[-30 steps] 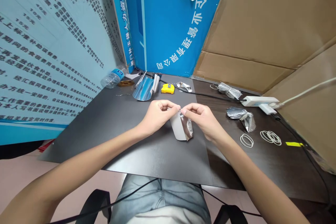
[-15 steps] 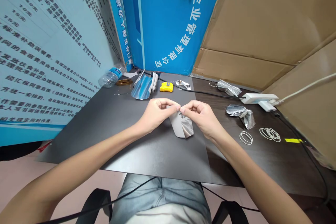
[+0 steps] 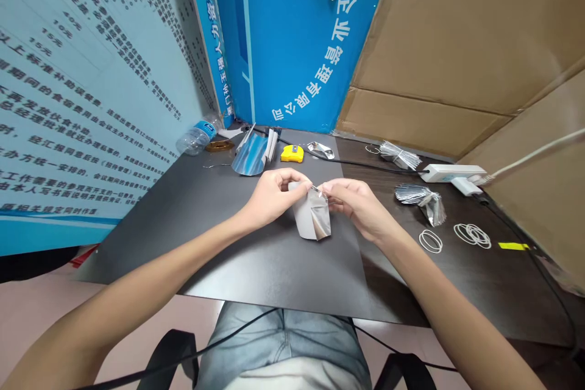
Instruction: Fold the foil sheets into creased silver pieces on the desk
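A sheet of silvery foil (image 3: 312,214), partly pleated, hangs between my hands above the dark desk (image 3: 274,274). My left hand (image 3: 276,195) pinches its upper left edge between thumb and fingers. At the top right corner, my right hand (image 3: 351,201) is closed on the folded edge of the same foil. A small shiny fold shows between the fingertips of both hands. Behind my left hand stands a curved blue and silver sheet (image 3: 250,155), with a yellow tape measure (image 3: 292,153) to its right.
Two pleated foil bundles (image 3: 400,155) (image 3: 421,201) lie at the right, near white rubber bands (image 3: 472,236) and a power strip (image 3: 452,173). A plastic bottle (image 3: 197,136) and brown tape (image 3: 219,145) are at the back left. A black cable crosses behind.
My fingertips have moved slightly apart, and my right hand has turned a little at the foil's edge. The foil's pleated side has narrowed. The whole view has shifted slightly.
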A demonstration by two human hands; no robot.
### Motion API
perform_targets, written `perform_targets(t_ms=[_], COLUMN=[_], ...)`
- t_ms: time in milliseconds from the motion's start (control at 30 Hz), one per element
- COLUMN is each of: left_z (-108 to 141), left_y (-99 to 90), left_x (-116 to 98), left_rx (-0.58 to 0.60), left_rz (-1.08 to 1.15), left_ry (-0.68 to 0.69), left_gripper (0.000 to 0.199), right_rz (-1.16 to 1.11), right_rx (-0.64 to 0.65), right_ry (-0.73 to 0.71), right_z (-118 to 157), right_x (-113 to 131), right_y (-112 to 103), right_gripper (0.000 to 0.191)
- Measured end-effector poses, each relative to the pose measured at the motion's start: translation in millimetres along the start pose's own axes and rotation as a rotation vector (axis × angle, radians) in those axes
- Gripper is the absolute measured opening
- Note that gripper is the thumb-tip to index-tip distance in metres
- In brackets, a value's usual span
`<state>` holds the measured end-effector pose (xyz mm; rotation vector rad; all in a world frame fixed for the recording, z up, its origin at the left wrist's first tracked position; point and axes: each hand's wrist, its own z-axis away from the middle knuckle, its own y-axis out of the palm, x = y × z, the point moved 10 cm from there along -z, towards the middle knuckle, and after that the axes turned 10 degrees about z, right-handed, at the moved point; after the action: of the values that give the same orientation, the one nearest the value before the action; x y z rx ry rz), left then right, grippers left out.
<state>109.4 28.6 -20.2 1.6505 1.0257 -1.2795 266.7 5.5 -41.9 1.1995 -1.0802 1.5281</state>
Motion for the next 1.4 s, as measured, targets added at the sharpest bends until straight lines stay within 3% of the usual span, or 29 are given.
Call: perform_targets(t_ms=[167, 500, 767, 1033, 1400], left_z=[0.9, -0.4, -0.5, -1.9, 8.0], left_y=[-0.6, -2.2, 11.6, 11.0, 29.7], left_x=[0.4, 1.7, 14.2, 22.1, 2.4], left_rx=[0.006, 0.008, 0.206, 0.153, 0.481], left_rz=[-0.021, -0.063, -0.103, -0.019, -0.229], left_ry=[0.004, -0.037, -0.192, -0.187, -0.178], left_gripper=[0.024, 0.026, 0.029, 0.04, 0.059], right_rz=[0.083, 0.238, 0.475, 0.437, 0.561], right_rx=[-0.002, 0.004, 0.001, 0.033, 0.277], right_ry=[0.02, -0.079, -0.169, -0.137, -0.176], right_z=[-1.7, -1.9, -1.8, -6.3, 3.6], right_x=[-0.3, 6.2, 5.5, -0.3, 17.5], right_y=[-3.3, -0.7, -0.7, -5.2, 0.8], right_gripper=[0.032, 0.046, 0.034, 0.04, 0.034])
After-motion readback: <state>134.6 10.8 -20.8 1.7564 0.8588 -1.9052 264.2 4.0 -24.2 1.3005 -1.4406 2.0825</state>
